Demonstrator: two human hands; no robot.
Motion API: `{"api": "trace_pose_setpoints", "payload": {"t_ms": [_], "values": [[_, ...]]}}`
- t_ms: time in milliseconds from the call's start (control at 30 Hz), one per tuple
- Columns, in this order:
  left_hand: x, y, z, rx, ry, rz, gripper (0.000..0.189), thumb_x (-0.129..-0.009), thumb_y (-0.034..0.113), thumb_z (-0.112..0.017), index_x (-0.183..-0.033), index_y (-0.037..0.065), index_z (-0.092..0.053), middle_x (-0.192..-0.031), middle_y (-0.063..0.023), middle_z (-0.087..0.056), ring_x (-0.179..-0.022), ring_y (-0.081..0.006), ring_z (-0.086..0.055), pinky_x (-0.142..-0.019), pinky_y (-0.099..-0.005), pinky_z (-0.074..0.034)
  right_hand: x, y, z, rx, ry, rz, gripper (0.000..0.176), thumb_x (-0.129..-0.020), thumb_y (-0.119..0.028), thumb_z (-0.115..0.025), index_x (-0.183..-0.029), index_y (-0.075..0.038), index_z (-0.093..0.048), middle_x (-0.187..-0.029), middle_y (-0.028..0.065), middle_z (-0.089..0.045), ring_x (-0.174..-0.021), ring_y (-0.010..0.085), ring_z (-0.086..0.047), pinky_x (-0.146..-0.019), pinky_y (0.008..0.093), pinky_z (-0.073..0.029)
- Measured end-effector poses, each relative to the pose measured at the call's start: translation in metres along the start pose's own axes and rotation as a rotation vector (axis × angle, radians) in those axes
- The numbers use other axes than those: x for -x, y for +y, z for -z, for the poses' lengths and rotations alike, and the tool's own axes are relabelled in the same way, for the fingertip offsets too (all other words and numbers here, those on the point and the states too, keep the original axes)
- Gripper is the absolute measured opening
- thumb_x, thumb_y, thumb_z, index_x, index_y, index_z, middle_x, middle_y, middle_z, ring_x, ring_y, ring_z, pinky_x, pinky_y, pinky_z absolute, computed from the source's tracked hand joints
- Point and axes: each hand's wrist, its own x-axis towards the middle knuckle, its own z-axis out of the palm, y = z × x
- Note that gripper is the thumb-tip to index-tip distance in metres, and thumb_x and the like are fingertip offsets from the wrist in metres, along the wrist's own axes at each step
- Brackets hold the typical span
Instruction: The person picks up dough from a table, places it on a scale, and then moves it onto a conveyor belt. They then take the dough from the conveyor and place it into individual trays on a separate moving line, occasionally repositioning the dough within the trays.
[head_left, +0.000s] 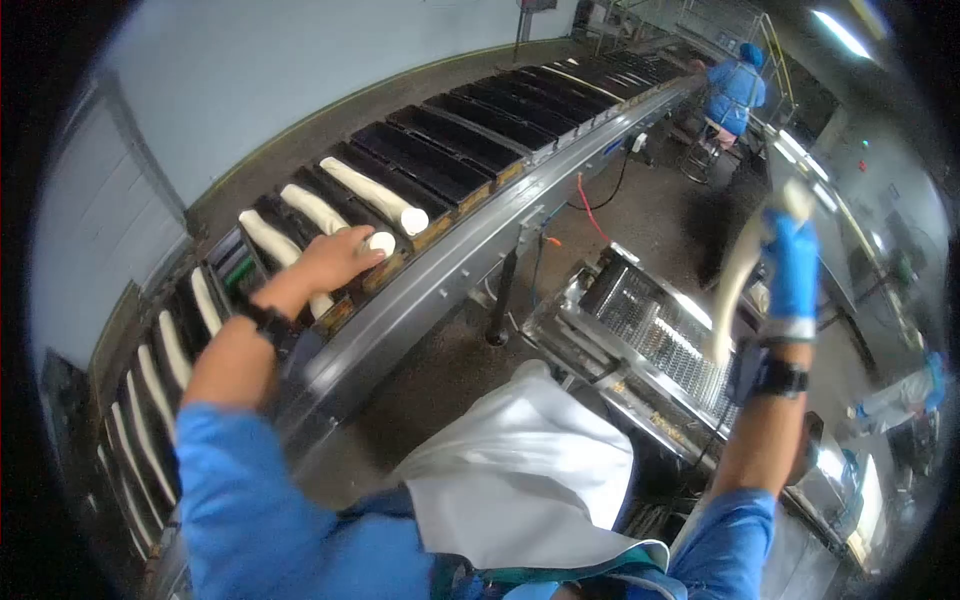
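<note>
My left hand (338, 258), bare, reaches over the row of dark loaf pans (435, 165) with its fingers stretched out. Its fingertips rest at the near end of a pale dough roll (312, 208) lying in a pan. Beside it another dough roll (372, 195) lies lengthwise in its own pan. On the right, my right hand (790, 270), in a blue glove, is raised and closed around a long dough strip (735, 285). One end of the strip hangs down over a metal mesh conveyor (665, 335); the upper end is blurred by motion.
A metal rail (450, 260) runs along the pans' near side. Farther left, several pans hold dough rolls (173, 348). A co-worker in blue (735, 92) is at the far end of the line. Another person (905, 395) appears at the right edge. A red cable (590, 208) hangs beneath the rail.
</note>
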Motion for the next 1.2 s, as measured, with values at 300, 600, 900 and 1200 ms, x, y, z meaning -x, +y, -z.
{"api": "trace_pose_setpoints", "payload": {"t_ms": [300, 600, 900, 1200], "values": [[0.004, -0.027, 0.004, 0.060, -0.299, 0.188, 0.055, -0.085, 0.026, -0.054, -0.133, 0.008, -0.035, -0.115, -0.0244, -0.056, -0.107, -0.0353, -0.054, -0.088, -0.0403, -0.043, 0.022, -0.095, -0.143, -0.938, -0.739, 0.134, 0.043, -0.087, -0.011, -0.051, -0.127, 0.003, -0.042, -0.119, 0.0159, -0.053, -0.102, 0.0255, -0.058, -0.091, 0.0362, -0.047], [0.022, -0.021, 0.039, -0.117, -0.430, 0.195, 0.066, -0.074, 0.018, -0.067, -0.133, 0.010, -0.040, -0.108, -0.0196, -0.061, -0.103, -0.0313, -0.057, -0.087, -0.0368, -0.044, 0.065, 0.042, -0.072, -0.089, -0.690, 0.095, 0.040, -0.086, -0.008, -0.056, -0.124, 0.001, -0.050, -0.121, 0.0127, -0.057, -0.110, 0.0201, -0.054, -0.095, 0.0309, -0.042], [-0.040, 0.000, 0.008, 0.033, -0.235, 0.344, 0.038, -0.081, 0.005, -0.051, -0.115, 0.017, -0.060, -0.113, -0.0120, -0.061, -0.106, -0.0320, -0.056, -0.090, -0.0379, -0.045, 0.099, 0.279, 0.179, 1.566, -0.886, -0.297, 0.024, -0.082, -0.016, -0.050, -0.101, -0.007, -0.063, -0.103, 0.0211, -0.061, -0.095, 0.0320, -0.059, -0.080, 0.0391, -0.048], [-0.070, -0.021, 0.019, -0.566, -0.366, 0.101, 0.035, -0.070, 0.028, -0.063, -0.101, 0.011, -0.063, -0.096, -0.0170, -0.064, -0.095, -0.0356, -0.059, -0.081, -0.0419, -0.046, 0.170, 0.290, 0.186, 1.161, -0.052, -0.320, 0.029, -0.070, -0.022, -0.068, -0.094, -0.005, -0.063, -0.094, 0.0174, -0.061, -0.087, 0.0331, -0.059, -0.077, 0.0409, -0.048]]}}
